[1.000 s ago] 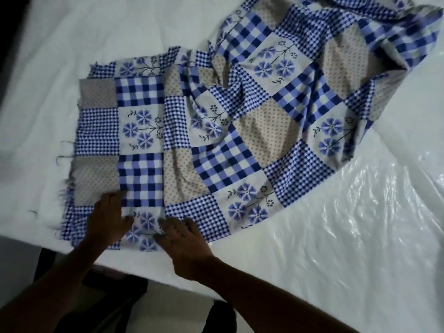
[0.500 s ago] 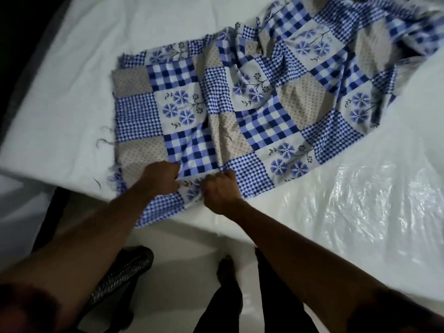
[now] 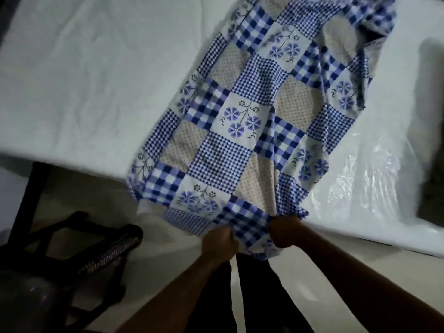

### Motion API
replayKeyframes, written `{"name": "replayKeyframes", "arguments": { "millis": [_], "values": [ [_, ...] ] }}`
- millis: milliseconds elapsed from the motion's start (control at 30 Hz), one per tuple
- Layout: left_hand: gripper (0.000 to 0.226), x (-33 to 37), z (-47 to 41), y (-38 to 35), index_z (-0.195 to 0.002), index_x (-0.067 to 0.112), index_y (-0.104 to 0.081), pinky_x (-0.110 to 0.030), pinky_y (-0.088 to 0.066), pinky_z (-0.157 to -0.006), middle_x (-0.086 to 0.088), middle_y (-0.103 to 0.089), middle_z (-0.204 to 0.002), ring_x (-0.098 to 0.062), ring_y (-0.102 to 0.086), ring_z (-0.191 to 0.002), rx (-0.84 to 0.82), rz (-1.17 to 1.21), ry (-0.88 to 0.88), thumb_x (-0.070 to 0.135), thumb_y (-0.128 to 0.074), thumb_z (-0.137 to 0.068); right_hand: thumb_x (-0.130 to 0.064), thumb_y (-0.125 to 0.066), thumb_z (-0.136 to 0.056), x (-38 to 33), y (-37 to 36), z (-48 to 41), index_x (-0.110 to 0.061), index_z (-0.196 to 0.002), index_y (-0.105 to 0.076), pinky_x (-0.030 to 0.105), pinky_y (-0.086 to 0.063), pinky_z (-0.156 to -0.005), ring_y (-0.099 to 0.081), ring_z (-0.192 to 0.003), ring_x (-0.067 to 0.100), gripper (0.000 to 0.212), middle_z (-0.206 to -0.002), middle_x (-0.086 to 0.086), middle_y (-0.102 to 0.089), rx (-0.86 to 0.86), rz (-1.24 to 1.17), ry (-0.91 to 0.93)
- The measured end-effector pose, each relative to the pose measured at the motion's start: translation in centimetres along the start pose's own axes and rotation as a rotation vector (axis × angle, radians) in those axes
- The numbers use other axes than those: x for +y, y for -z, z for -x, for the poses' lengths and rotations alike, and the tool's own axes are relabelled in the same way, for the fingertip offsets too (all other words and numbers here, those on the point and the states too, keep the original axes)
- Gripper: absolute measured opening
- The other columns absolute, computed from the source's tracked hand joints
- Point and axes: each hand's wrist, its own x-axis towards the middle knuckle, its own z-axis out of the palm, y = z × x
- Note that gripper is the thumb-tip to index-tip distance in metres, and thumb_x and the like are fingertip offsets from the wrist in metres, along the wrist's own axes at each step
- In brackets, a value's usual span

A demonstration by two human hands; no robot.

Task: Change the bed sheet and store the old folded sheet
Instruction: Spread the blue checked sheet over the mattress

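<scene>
A blue, white and beige patchwork bed sheet [image 3: 252,131] with checks and purple flowers stretches diagonally from the upper right down over the near edge of a white mattress [image 3: 79,75]. My left hand [image 3: 219,243] and my right hand [image 3: 286,233] are both fisted on the sheet's near edge, a short way apart, just past the mattress edge. The fabric between them is bunched and lifted. The sheet's far end is crumpled at the top right.
Clear shiny plastic wrap [image 3: 365,188] covers the mattress at the right. A dark stool or stand with a woven strap [image 3: 72,241] sits on the pale floor at lower left. Dark trouser legs [image 3: 240,296] show below my hands.
Both hands went from lying flat on the sheet to gripping its edge. The sheet has been pulled toward me and off the mattress edge, narrowing into a long strip. The view has tilted.
</scene>
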Motion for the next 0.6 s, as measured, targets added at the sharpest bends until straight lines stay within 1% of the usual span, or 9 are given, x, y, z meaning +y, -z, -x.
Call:
{"name": "replayKeyframes", "arguments": {
  "millis": [33, 67, 133, 200, 300, 367, 433, 500, 600],
  "values": [
    [0.015, -0.1, -0.6, 0.7, -0.097, 0.018, -0.061, -0.031, -0.043, -0.071, -0.006, -0.066, -0.095, -0.025, -0.064, -0.092, 0.089, 0.035, -0.019, 0.032, -0.055, -0.095, -0.021, -0.067, -0.084, 0.7, 0.4, 0.5, -0.006, -0.107, -0.069, 0.046, -0.055, -0.083, -0.066, -0.103, 0.033, 0.027, -0.111, 0.017, -0.068, -0.151, -0.014, 0.0],
    [0.013, -0.3, -1.2, 2.1, -0.093, 0.018, -0.061, -0.032, -0.044, -0.069, -0.005, -0.066, -0.09, -0.024, -0.063, -0.086, 0.159, 0.123, -0.018, 0.03, -0.058, -0.095, -0.02, -0.062, -0.091, 1.5, 0.7, 0.8, -0.005, -0.117, -0.066, 0.041, -0.052, -0.09, -0.062, -0.113, 0.033, 0.03, -0.122, 0.017, -0.065, -0.262, -0.048, -0.014],
    [0.011, -1.3, -2.7, 5.4, -0.089, 0.019, -0.058, -0.038, -0.047, -0.067, -0.004, -0.065, -0.083, -0.025, -0.06, -0.076, 0.262, 0.308, 0.035, 0.027, -0.062, -0.095, -0.018, -0.059, -0.094, 2.0, 1.6, 0.7, -0.005, -0.124, -0.064, 0.034, -0.048, -0.093, -0.059, -0.119, 0.032, 0.034, -0.128, 0.017, -0.063, -0.246, -0.163, 0.0],
    [0.011, -3.0, -4.0, 9.0, -0.091, 0.02, -0.056, -0.037, -0.047, -0.066, -0.002, -0.064, -0.085, -0.024, -0.06, -0.075, 0.431, 0.353, 0.082, 0.025, -0.066, -0.092, -0.025, -0.057, -0.092, 1.9, 3.2, -0.3, -0.007, -0.131, -0.061, 0.033, -0.043, -0.095, -0.057, -0.121, 0.031, 0.043, -0.133, 0.016, -0.059, -0.121, -0.316, 0.046],
    [0.024, -6.2, -5.3, 13.3, -0.105, 0.01, -0.061, -0.037, -0.049, -0.076, -0.012, -0.063, -0.105, -0.031, -0.061, -0.092, 0.632, 0.326, 0.149, 0.018, -0.071, -0.085, -0.028, -0.06, -0.091, 0.4, 6.9, -1.9, -0.014, -0.123, -0.066, 0.038, -0.048, -0.096, -0.06, -0.116, 0.029, 0.035, -0.126, 0.01, -0.064, 0.111, -0.516, 0.121],
    [0.039, -8.4, -5.7, 14.8, -0.118, 0.007, -0.06, -0.045, -0.05, -0.084, -0.02, -0.057, -0.119, -0.038, -0.057, -0.105, 0.65, 0.251, 0.197, 0.016, -0.072, -0.083, -0.025, -0.061, -0.093, -1.2, 9.2, -3.2, -0.02, -0.12, -0.068, 0.037, -0.05, -0.094, -0.063, -0.112, 0.024, 0.029, -0.122, 0.004, -0.068, 0.331, -0.661, 0.119],
    [0.05, -9.7, -5.6, 14.9, -0.126, 0.009, -0.057, -0.051, -0.05, -0.085, -0.021, -0.051, -0.125, -0.04, -0.051, -0.112, 0.612, 0.155, 0.191, 0.021, -0.075, -0.081, -0.025, -0.061, -0.095, -2.7, 11.3, -4.4, -0.021, -0.118, -0.069, 0.032, -0.051, -0.089, -0.065, -0.105, 0.019, 0.024, -0.115, 0.0, -0.071, 0.497, -0.853, 0.106],
    [0.043, -10.2, -5.8, 14.7, -0.116, 0.012, -0.059, -0.053, -0.051, -0.081, -0.018, -0.053, -0.119, -0.039, -0.051, -0.109, 0.614, 0.099, 0.164, 0.028, -0.077, -0.08, -0.026, -0.062, -0.097, -4.0, 13.5, -5.5, -0.021, -0.116, -0.068, 0.029, -0.048, -0.08, -0.063, -0.094, 0.015, 0.021, -0.1, -0.003, -0.07, 0.574, -0.974, 0.117],
    [0.019, -9.6, -6.2, 15.3, -0.089, 0.017, -0.063, -0.051, -0.053, -0.075, -0.012, -0.059, -0.101, -0.037, -0.057, -0.097, 0.655, 0.1, 0.212, 0.033, -0.07, -0.082, -0.026, -0.061, -0.098, -6.1, 16.0, -7.0, -0.015, -0.117, -0.066, 0.025, -0.039, -0.072, -0.055, -0.08, 0.01, 0.023, -0.08, -0.012, -0.058, 0.569, -1.109, 0.121]
  ]
}}
